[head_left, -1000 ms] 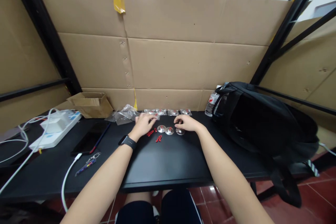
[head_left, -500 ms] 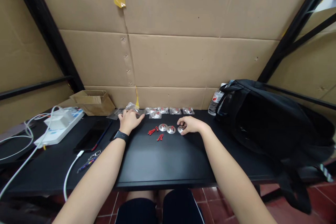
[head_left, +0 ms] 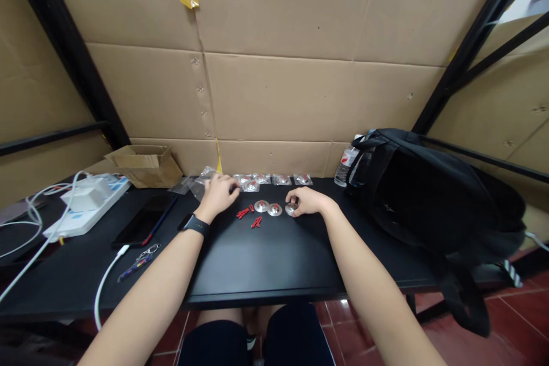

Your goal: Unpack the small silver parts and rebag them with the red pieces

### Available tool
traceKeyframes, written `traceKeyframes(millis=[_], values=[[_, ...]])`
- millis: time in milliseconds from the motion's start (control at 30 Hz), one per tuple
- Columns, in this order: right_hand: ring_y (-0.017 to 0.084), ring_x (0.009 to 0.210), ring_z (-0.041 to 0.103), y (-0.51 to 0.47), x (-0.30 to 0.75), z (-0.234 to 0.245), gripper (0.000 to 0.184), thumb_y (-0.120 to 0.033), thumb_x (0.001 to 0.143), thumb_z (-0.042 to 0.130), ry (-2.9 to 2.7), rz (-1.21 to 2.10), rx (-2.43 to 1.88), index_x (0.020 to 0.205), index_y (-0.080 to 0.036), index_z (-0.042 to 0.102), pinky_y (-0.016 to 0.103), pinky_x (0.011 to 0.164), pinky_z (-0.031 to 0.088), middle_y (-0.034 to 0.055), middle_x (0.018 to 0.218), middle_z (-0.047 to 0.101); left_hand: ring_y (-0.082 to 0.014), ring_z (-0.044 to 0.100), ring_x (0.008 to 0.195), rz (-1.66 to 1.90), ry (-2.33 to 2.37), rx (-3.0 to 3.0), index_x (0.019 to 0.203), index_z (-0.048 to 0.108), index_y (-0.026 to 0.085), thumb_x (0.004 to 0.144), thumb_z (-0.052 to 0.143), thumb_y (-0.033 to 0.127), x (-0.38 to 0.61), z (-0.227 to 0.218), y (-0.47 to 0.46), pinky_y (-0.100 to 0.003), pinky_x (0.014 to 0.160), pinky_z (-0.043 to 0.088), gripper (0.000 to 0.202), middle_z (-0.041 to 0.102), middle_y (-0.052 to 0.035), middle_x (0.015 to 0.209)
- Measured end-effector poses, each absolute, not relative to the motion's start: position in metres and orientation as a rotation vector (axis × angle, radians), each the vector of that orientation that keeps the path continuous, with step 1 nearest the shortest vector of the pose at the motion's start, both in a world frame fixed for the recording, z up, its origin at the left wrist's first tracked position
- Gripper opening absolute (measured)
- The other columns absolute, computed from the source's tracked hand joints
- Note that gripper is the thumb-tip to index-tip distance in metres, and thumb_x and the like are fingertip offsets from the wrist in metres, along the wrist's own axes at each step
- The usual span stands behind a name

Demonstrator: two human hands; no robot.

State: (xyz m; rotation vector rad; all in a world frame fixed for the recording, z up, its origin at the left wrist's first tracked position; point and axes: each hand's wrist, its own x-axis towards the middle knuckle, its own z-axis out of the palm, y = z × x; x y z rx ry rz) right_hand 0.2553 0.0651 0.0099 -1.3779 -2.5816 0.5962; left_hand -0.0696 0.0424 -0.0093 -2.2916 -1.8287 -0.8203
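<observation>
Right hand (head_left: 305, 201) at the centre of the frame now, fingers curled and thumb bent in over the rightmost metal disc (head_left: 290, 210); whether they truly pinch it, I cannot tell. That disc lies on the black worktop (head_left: 266, 266), next in line to the middle disc (head_left: 274, 210) and the left disc (head_left: 261, 206), each with a touch of red at its centre.

Over to the left hand (head_left: 217, 194), just left of centre: fingers bent, thumb pointing right, right beside the crumpled clear plastic (head_left: 198, 187). What it grips, if anything, is hidden from here. A dark watch (head_left: 195, 224) wraps that wrist.

Between the hands, two bundles of red cord, one (head_left: 242, 213) nearer the left hand, the other (head_left: 256, 222) a little lower in the frame. Behind them, clear packets (head_left: 282, 180) run along the foot of the cardboard wall (head_left: 274, 97). And at the right of the frame, a big black backpack (head_left: 437, 206) with a water bottle (head_left: 344, 168) tucked beside it.
</observation>
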Motion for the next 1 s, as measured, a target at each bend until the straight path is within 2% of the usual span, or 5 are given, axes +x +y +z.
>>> traceKeyframes(millis=[167,400,633,800,1000], values=[[0.017,0.076,0.065,0.064,0.251,0.009,0.049,-0.026,0.058,0.087,-2.589,0.556,-1.31,0.106,-0.021,0.075,0.025,0.07,0.048,0.0033,0.095,0.072,-0.03,0.053,0.122,-0.81,-1.456,-2.664,0.118,0.069,0.032,0.092,0.058,0.038,-0.036,-0.015,0.033,-0.044,0.097,0.035,0.029,0.068,-0.0058,0.128],[0.015,0.072,0.064,0.06,0.224,-0.002,0.023,-0.025,0.078,0.076,-2.535,0.511,-1.006,0.1,-0.021,0.077,0.024,0.069,0.046,0.0021,0.083,0.074,-0.0262,0.057,0.111,-0.77,-1.35,-2.814,0.095,0.077,0.032,0.093,0.06,0.036,-0.024,-0.022,0.035,-0.042,0.096,0.03,0.017,0.075,-0.0031,0.101],[0.017,0.072,0.069,0.06,0.216,-0.011,0.013,-0.02,0.078,0.075,-2.517,0.625,-1.04,0.09,-0.022,0.08,0.024,0.07,0.047,0.0016,0.079,0.077,-0.0258,0.056,0.107,-0.807,-1.402,-2.724,0.078,0.073,0.026,0.094,0.057,0.029,-0.022,-0.023,0.037,-0.043,0.095,0.027,0.022,0.074,-0.0041,0.089],[0.016,0.071,0.068,0.059,0.214,-0.009,0.011,-0.015,0.08,0.07,-2.461,0.512,-1.126,0.082,-0.022,0.079,0.024,0.07,0.047,0.0018,0.076,0.076,-0.0262,0.059,0.107,-0.935,-1.569,-2.615,0.087,0.07,0.025,0.096,0.054,0.031,-0.025,-0.019,0.037,-0.043,0.095,0.03,0.02,0.075,-0.0042,0.097],[0.019,0.072,0.068,0.058,0.205,-0.003,0.016,-0.032,0.083,0.07,-2.054,0.646,-1.046,0.085,-0.018,0.077,0.029,0.071,0.051,0.0049,0.078,0.075,-0.0241,0.067,0.1,-1.277,-1.659,-2.596,0.091,0.072,0.026,0.093,0.059,0.037,-0.029,-0.012,0.037,-0.039,0.093,0.043,0.018,0.076,-0.0016,0.101]])
